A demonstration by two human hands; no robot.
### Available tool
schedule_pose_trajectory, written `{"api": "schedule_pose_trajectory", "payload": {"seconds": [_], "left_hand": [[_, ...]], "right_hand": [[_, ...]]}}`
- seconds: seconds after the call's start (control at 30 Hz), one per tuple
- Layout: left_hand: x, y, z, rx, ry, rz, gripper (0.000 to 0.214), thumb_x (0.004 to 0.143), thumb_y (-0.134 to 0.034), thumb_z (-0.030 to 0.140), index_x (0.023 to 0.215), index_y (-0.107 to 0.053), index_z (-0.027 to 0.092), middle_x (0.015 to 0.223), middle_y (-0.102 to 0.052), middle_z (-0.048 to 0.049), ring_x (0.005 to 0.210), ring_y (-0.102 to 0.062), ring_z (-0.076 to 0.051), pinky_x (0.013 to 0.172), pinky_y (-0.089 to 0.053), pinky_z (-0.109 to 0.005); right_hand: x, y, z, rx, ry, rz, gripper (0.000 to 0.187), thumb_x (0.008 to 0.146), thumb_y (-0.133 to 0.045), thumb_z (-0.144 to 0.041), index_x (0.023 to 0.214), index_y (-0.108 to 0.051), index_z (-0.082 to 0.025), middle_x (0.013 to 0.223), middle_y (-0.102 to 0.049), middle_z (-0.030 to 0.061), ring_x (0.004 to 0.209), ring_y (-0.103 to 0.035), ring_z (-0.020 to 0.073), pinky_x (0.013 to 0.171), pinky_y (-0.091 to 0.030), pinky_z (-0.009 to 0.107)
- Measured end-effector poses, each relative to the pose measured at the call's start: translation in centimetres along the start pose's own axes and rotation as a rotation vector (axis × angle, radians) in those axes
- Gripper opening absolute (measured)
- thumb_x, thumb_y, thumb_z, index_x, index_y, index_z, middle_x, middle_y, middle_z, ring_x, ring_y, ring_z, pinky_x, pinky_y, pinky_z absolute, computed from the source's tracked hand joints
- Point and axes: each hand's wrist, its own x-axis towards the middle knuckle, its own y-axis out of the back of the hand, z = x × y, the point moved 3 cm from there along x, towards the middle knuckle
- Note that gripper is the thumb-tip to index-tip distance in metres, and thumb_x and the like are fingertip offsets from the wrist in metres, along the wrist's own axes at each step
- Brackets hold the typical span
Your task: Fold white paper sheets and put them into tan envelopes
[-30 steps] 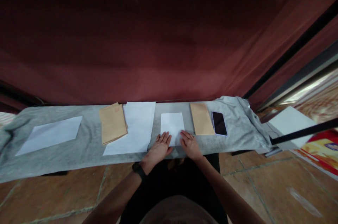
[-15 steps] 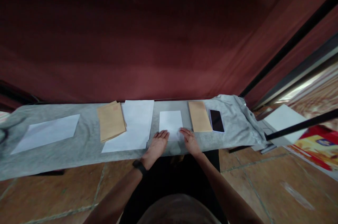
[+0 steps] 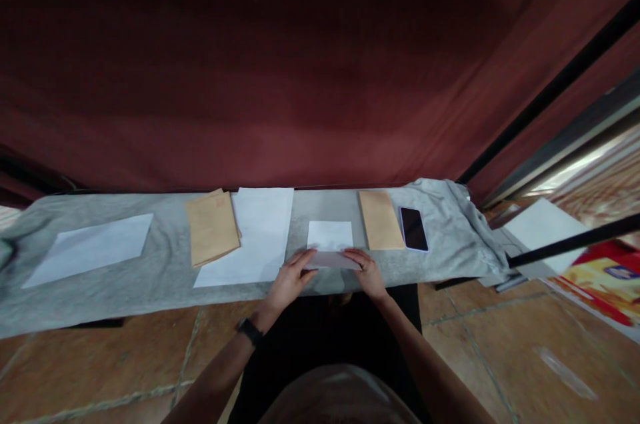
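Note:
A small white sheet of paper (image 3: 330, 235) lies on the grey cloth (image 3: 150, 277) in front of me. Its near edge is lifted and folded up toward the far side. My left hand (image 3: 289, 281) pinches the left near corner of that paper. At the right near corner my right hand (image 3: 369, 271) pinches the same lifted edge. Both hands are closed on the paper. A black watch sits on my left wrist.
Left of the paper lie a large white sheet (image 3: 257, 235), a stack of brown envelopes (image 3: 212, 227) and another white sheet (image 3: 90, 247). To the right are a brown envelope (image 3: 381, 220) and a dark phone (image 3: 413, 229). A dark red curtain hangs behind. More white paper (image 3: 543, 224) lies at the far right.
Both hands lay flat on the paper's near edge before. Now they have taken hold of that edge and lifted it, folding the sheet up and away from me.

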Motion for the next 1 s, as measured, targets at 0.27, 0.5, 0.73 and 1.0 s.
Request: {"api": "schedule_pose_trajectory", "payload": {"seconds": [0.27,0.5,0.73,1.0], "left_hand": [[1.7,-1.6,-2.2,-0.029,0.022,0.072,0.051,0.075,-0.049,-0.003,0.112,-0.071,0.024,0.122,-0.070,-0.0045,0.120,-0.061,-0.022,0.108,-0.049,-0.047],[1.3,-1.7,-2.1,-0.027,0.072,0.115,0.047,0.081,-0.051,0.005,0.120,-0.067,0.026,0.120,-0.070,-0.0038,0.118,-0.061,-0.022,0.105,-0.051,-0.043],[1.5,-1.4,-2.2,-0.145,0.143,0.181,0.040,0.080,-0.054,0.009,0.115,-0.067,0.024,0.109,-0.070,-0.0042,0.106,-0.065,-0.019,0.097,-0.054,-0.037],[1.6,-1.1,-1.7,-0.092,0.060,0.155,0.036,0.075,-0.053,0.003,0.097,-0.073,0.023,0.103,-0.072,-0.0038,0.106,-0.064,-0.021,0.096,-0.054,-0.039]], "right_hand": [[-0.6,0.1,0.2,-0.004,-0.016,0.039,0.059,0.073,-0.051,0.000,0.121,-0.071,-0.026,0.123,-0.071,0.0057,0.119,-0.063,0.0242,0.106,-0.050,0.046],[-0.7,-0.6,0.3,-0.057,-0.066,0.188,0.049,0.080,-0.048,-0.007,0.120,-0.069,-0.024,0.119,-0.072,0.0066,0.115,-0.063,0.0244,0.104,-0.049,0.045],[-0.5,-0.7,0.3,-0.030,-0.066,0.182,0.042,0.084,-0.048,-0.012,0.119,-0.068,-0.023,0.115,-0.072,0.0069,0.111,-0.064,0.0240,0.102,-0.049,0.043],[-0.3,-0.4,-0.1,-0.044,-0.019,0.162,0.041,0.083,-0.047,-0.008,0.111,-0.072,-0.024,0.110,-0.072,0.0050,0.106,-0.065,0.0215,0.098,-0.051,0.038]]}}
